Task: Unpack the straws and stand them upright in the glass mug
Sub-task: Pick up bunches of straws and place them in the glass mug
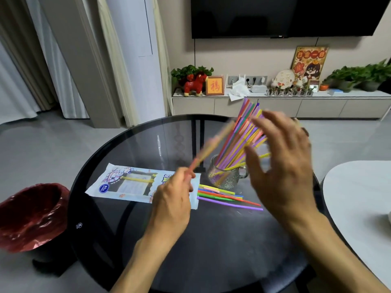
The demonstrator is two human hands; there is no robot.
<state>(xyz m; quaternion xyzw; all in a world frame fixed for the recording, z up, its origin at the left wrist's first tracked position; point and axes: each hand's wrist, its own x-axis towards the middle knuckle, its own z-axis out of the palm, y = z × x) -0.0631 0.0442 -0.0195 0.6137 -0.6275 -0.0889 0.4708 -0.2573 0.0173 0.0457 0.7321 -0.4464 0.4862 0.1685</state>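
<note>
Was mid-transfer: my left hand pinched a few straws by their near ends, blurred, angled up and right toward the glass mug. My right hand was spread, fingers loose, holding nothing, hovering just right of the bundle in the mug, maybe touching it, blur made it hard to tell. That bundle fanned out tilted right, not properly upright. Loose straws lay on the glass table just near of the mug; the wrapper sat left with one yellow straw visible inside, so unpacking wasn't finished. Next move, by my read: drop the pinched ends into the mug mouth while the right hand kept the bundle clear, then collect the loose ones
</note>
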